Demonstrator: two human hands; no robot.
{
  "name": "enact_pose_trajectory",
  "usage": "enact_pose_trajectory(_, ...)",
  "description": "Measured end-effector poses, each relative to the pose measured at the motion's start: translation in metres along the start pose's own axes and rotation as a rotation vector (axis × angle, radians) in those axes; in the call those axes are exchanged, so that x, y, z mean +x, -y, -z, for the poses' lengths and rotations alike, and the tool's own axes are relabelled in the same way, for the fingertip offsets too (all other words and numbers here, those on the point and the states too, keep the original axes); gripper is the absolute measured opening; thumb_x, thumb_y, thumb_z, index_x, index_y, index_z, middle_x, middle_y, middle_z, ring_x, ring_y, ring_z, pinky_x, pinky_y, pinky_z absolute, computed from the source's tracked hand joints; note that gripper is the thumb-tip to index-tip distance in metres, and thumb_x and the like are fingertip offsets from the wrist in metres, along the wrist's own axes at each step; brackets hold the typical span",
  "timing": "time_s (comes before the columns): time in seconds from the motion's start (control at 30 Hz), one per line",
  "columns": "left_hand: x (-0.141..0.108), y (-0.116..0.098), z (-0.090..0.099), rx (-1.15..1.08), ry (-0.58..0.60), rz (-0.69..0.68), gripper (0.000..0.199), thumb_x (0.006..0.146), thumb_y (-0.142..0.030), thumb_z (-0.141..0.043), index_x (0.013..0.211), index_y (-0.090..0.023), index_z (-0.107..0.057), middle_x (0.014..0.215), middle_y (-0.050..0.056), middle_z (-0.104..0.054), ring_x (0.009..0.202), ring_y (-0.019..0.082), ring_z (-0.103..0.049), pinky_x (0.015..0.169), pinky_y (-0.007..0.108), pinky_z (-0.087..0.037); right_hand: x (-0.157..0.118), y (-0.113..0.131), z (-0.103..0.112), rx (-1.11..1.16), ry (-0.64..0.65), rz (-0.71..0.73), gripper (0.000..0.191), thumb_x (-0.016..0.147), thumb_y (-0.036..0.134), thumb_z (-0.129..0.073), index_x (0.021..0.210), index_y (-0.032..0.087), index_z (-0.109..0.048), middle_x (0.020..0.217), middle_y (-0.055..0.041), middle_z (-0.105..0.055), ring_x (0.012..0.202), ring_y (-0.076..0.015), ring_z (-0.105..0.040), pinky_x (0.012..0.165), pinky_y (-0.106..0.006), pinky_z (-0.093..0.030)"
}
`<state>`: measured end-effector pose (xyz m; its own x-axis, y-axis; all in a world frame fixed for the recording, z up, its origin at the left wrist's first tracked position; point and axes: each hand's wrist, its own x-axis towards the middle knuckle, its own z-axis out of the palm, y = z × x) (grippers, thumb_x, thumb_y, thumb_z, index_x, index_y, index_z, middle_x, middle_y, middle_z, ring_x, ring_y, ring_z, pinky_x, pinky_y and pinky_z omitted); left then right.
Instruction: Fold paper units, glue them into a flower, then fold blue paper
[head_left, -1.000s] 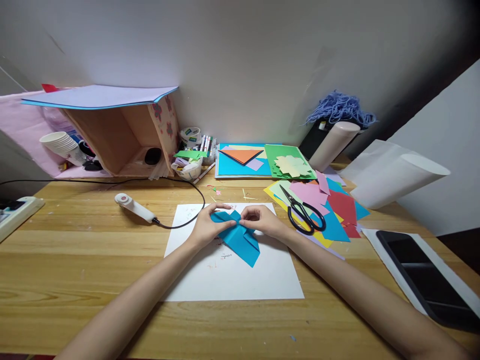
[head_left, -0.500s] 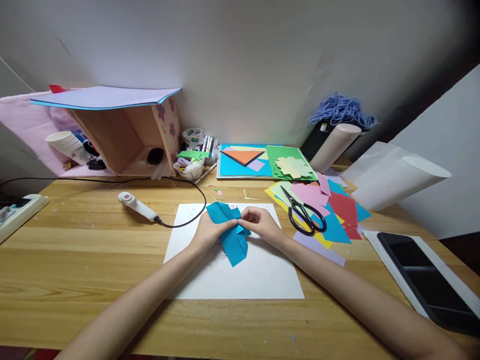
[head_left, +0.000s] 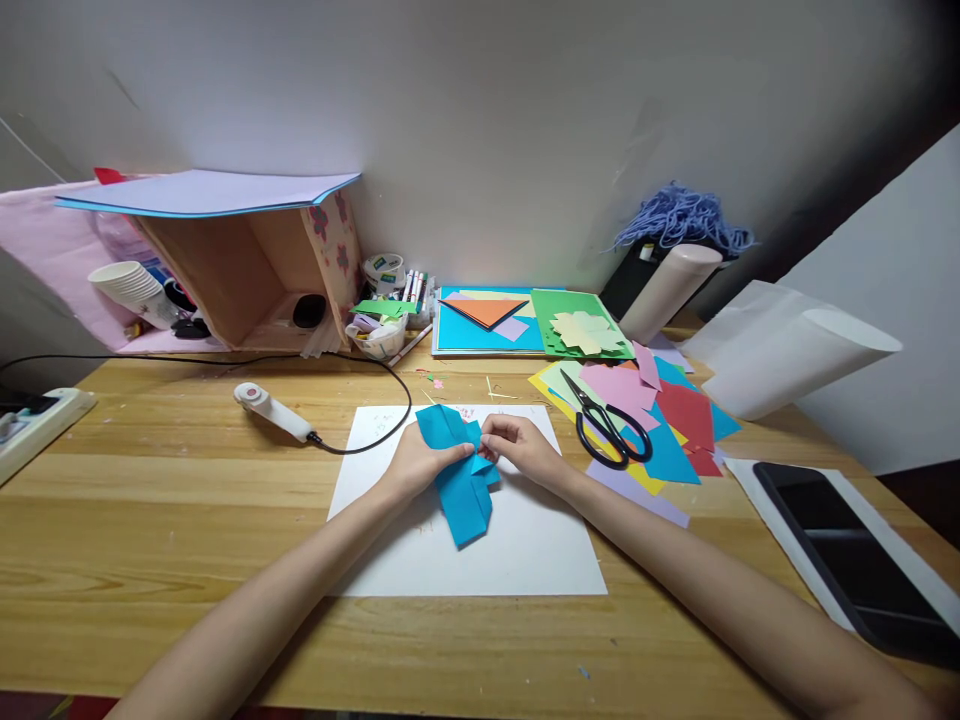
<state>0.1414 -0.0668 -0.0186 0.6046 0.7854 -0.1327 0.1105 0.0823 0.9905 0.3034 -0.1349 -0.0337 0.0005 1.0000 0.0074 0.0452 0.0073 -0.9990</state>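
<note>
A creased piece of blue paper (head_left: 462, 502), with notched and folded edges, is held over a white sheet (head_left: 525, 560) on the wooden table. My left hand (head_left: 421, 462) grips it from the left, thumb pressed on top and the other fingers hidden beneath. On the other side, my right hand (head_left: 519, 444) pinches at the paper's right edge with thumb and forefinger. Faint reddish marks show on the white sheet. To the right, black-handled scissors (head_left: 609, 425) lie across coloured paper pieces (head_left: 686, 420).
At the left lies a white hand-held device (head_left: 274, 412) with a black cord. An open box (head_left: 330, 260) and a tub of scraps (head_left: 379, 340) stand behind. Folded orange paper (head_left: 487, 312) and cut pale shapes (head_left: 586, 333) lie at the back. A phone (head_left: 847, 560) rests at right.
The blue paper has turned slightly in my left hand, its lower end shifting down and left. My right fingers have moved slightly at its right edge.
</note>
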Motion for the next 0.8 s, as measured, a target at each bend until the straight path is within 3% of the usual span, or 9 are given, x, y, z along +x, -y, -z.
enact_pose_trajectory(0.2, 0.0003, -0.0020, 0.0012, -0.025, -0.057, 0.016, 0.031, 0.058, -0.028, -0.075, 0.083, -0.014, -0.063, 0.086, 0.009, -0.069, 0.078, 0.023, -0.063, 0.072, 0.034, -0.049, -0.0009, -0.0027, 0.0002, -0.040, -0.008, 0.021, 0.021, 0.078, 0.035, -0.056, 0.069, 0.017, -0.053, 0.066, 0.0012, -0.054, 0.061, -0.0104, -0.051, 0.057, -0.023, -0.041)
enact_pose_trajectory(0.37, 0.0002, -0.0014, 0.0010, -0.026, -0.043, 0.023, 0.030, 0.057, -0.030, -0.076, 0.079, -0.013, -0.064, 0.083, 0.008, -0.069, 0.075, 0.022, -0.063, 0.069, 0.031, -0.049, -0.0004, -0.0086, 0.0019, -0.085, 0.030, 0.023, 0.020, 0.072, 0.033, -0.064, 0.071, 0.016, -0.052, 0.065, 0.0025, -0.049, 0.059, -0.0094, -0.047, 0.054, -0.021, -0.037)
enact_pose_trajectory(0.5, 0.0009, 0.0006, 0.0011, -0.075, -0.013, 0.009, 0.035, 0.058, -0.030, -0.076, 0.087, -0.014, -0.065, 0.091, 0.009, -0.069, 0.081, 0.022, -0.063, 0.074, 0.032, -0.049, 0.0009, -0.0087, 0.0029, -0.059, 0.036, 0.036, 0.021, 0.072, 0.032, -0.064, 0.069, 0.016, -0.050, 0.064, 0.0025, -0.048, 0.059, -0.0097, -0.046, 0.054, -0.022, -0.036)
enact_pose_trajectory(0.67, 0.0010, 0.0005, 0.0010, -0.071, -0.014, 0.012, 0.037, 0.058, -0.031, -0.076, 0.088, -0.013, -0.065, 0.092, 0.011, -0.069, 0.082, 0.024, -0.063, 0.074, 0.034, -0.049, 0.0009, -0.0058, 0.0023, -0.055, 0.022, 0.037, 0.020, 0.076, 0.031, -0.059, 0.066, 0.017, -0.049, 0.061, 0.0036, -0.046, 0.057, -0.0093, -0.044, 0.053, -0.021, -0.034)
enact_pose_trajectory(0.8, 0.0018, 0.0018, 0.0014, -0.047, -0.057, -0.002, 0.036, 0.059, -0.032, -0.074, 0.088, -0.013, -0.064, 0.089, 0.011, -0.068, 0.082, 0.024, -0.063, 0.074, 0.035, -0.048, 0.0018, -0.0018, 0.0041, -0.059, 0.018, 0.010, 0.021, 0.083, 0.031, -0.048, 0.071, 0.016, -0.055, 0.068, 0.0001, -0.054, 0.063, -0.0106, -0.049, 0.058, -0.023, -0.039)
